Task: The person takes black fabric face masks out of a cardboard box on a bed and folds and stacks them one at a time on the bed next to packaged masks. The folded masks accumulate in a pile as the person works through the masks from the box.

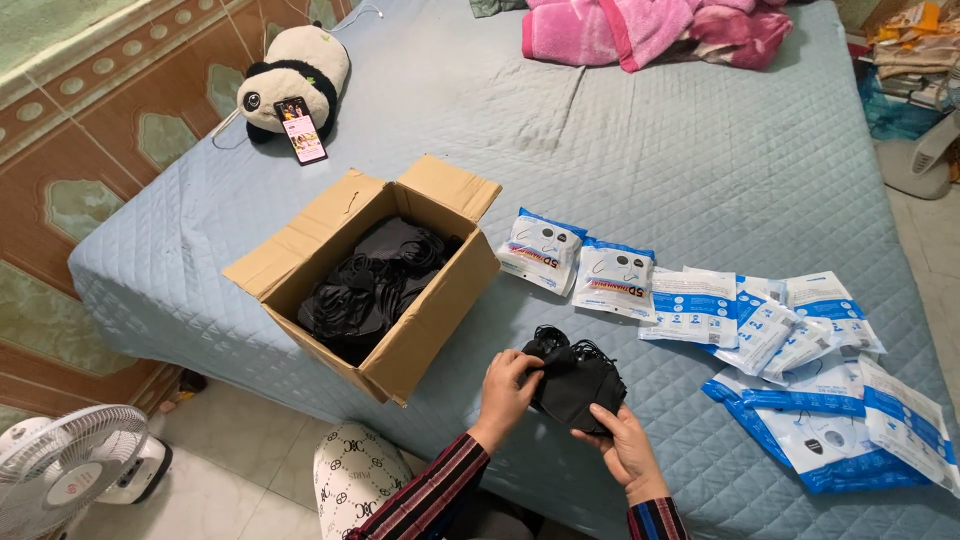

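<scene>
While the left hand is pinching the soft black fabric mask stack's left edge, the right hand's curled fingers are gripping underneath.

Box left of packets
</scene>
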